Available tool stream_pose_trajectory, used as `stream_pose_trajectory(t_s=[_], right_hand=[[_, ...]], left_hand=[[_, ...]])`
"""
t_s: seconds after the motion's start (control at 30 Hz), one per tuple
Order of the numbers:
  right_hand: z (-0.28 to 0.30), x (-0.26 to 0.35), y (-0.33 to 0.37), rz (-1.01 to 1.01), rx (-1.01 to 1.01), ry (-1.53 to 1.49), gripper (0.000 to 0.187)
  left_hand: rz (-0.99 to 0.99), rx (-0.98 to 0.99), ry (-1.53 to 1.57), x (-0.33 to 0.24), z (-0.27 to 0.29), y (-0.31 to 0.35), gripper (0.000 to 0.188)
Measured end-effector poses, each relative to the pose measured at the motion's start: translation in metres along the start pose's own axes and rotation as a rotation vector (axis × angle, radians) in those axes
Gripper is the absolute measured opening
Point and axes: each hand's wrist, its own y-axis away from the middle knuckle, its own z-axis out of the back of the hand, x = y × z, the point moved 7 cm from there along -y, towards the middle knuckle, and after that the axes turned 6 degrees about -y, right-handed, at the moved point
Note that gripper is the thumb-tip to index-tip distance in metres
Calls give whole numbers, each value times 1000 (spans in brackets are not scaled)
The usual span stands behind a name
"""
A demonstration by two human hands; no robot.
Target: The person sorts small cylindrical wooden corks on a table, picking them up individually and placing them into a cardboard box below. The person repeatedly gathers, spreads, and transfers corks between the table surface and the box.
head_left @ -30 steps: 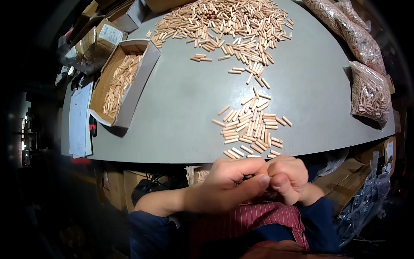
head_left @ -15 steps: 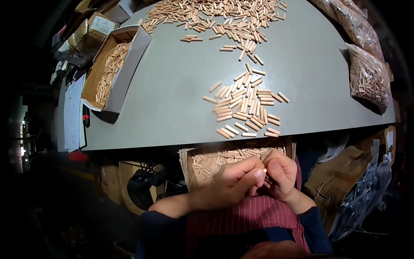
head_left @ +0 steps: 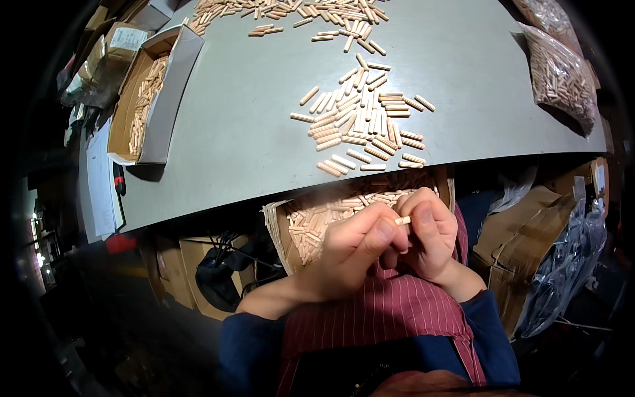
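Note:
Close together over an open cardboard box point(head_left: 272, 221) of wooden dowels, both my hands are closed around one short dowel. That pale wooden dowel point(head_left: 403, 220) shows its end between the thumbs and fingertips. My left hand point(head_left: 354, 245) pinches it with thumb and index finger. My right hand point(head_left: 433, 235) has its thumb against the other side, fingers curled below; part of the dowel is hidden. Past the box, a loose group of dowels point(head_left: 364, 119) lies near the front edge of the grey table point(head_left: 245, 132).
A larger dowel heap point(head_left: 284, 8) spreads across the far table. At left stands a long carton point(head_left: 175, 86) holding dowels, beside papers point(head_left: 99, 185) and a red-black tool point(head_left: 119, 180). Clear bags of dowels point(head_left: 562, 79) lie at right. Cardboard and plastic wrap point(head_left: 529, 231) sit below.
The view has shifted, so the table appears higher. My hands stay together, and more of the dowel shows between the fingertips.

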Motion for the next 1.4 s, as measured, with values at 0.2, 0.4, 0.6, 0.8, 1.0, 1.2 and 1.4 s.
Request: stream_pose_trajectory(t_s=[0.2,0.4,0.6,0.8,1.0,1.2,1.4], right_hand=[[-15,28,-11,275,159,636,11],[30,72,-26,489,-186,1051,22],[62,81,-63,519,-213,1271,36],[50,66,-83,520,-72,1345,49],[37,56,-86,671,-25,1407,50],[29,62,-81,701,85,1294,45],[21,61,-61,589,194,1170,43]], left_hand=[[-185,-311,20,-3,39,10,31],[-402,-696,-687,-51,104,13,21],[-444,-548,-1241,-64,125,-29,46],[-490,-396,-1329,-55,110,-51,56],[-535,-290,-1625,-47,93,-66,61],[-574,-182,-1613,-48,86,-58,67],[-478,-74,-1626,-38,73,-27,75]])
